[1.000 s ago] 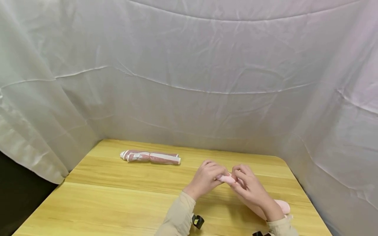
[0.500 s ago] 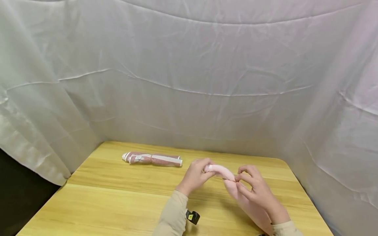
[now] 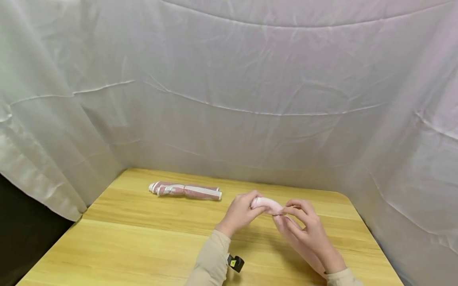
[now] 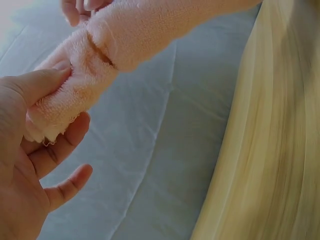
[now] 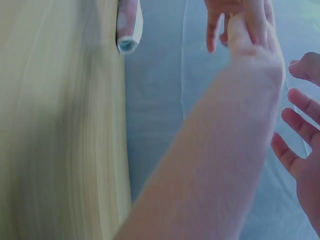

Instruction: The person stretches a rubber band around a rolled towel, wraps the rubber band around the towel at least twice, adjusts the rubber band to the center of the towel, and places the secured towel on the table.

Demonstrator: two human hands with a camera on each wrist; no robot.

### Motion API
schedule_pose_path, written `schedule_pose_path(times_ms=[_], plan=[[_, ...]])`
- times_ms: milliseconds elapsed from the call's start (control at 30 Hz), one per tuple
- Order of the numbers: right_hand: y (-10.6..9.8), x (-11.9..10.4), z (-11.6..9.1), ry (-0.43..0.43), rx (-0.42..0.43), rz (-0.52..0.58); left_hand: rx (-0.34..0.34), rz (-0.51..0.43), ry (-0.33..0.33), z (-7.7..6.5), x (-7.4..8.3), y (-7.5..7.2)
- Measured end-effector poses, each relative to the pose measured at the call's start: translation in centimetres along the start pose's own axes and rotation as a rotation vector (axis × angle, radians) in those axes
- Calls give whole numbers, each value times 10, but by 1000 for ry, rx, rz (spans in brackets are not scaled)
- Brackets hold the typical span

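Head view, left hand (image 3: 239, 212) holding pink towel (image 3: 270, 205), right hand (image 3: 310, 229) with unclear grip, rolled bundle (image 3: 200, 192) with unreadable label (image 3: 168, 190).

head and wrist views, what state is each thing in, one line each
Pink cloth: rolled, bent near its held end, crossed by a thin brown line
Pink-and-white roll: rolled up, lying on the table
Left hand: pinching the pink cloth's end
Right hand: fingertips at the cloth, grip unclear
Curtain: hanging, creased

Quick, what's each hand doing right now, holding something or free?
Left hand: closed, pinching one end of the pink cloth roll.
Right hand: at the roll; its grip cannot be told.
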State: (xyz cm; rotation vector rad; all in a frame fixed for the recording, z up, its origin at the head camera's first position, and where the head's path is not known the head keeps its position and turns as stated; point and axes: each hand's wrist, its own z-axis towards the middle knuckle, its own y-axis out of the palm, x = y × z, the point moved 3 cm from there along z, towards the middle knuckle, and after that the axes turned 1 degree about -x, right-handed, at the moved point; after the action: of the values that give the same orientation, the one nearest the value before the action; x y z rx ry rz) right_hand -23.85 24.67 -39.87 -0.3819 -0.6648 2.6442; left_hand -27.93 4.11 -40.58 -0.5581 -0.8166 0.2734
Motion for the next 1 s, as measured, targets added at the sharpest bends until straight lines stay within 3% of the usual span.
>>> schedule_pose_path(times_ms=[167, 500, 700, 1000], plan=[[8, -5, 2, -27, 8, -58, 17, -8, -32, 1, 2, 1], [14, -8, 3, -75, 47, -247, 4, -149, -73, 2, 4, 2], [19, -9, 0, -26, -9, -375, 7, -190, -80, 3, 9, 5], [19, -4, -6, 12, -103, -435, 58, -190, -167, 3, 9, 6]])
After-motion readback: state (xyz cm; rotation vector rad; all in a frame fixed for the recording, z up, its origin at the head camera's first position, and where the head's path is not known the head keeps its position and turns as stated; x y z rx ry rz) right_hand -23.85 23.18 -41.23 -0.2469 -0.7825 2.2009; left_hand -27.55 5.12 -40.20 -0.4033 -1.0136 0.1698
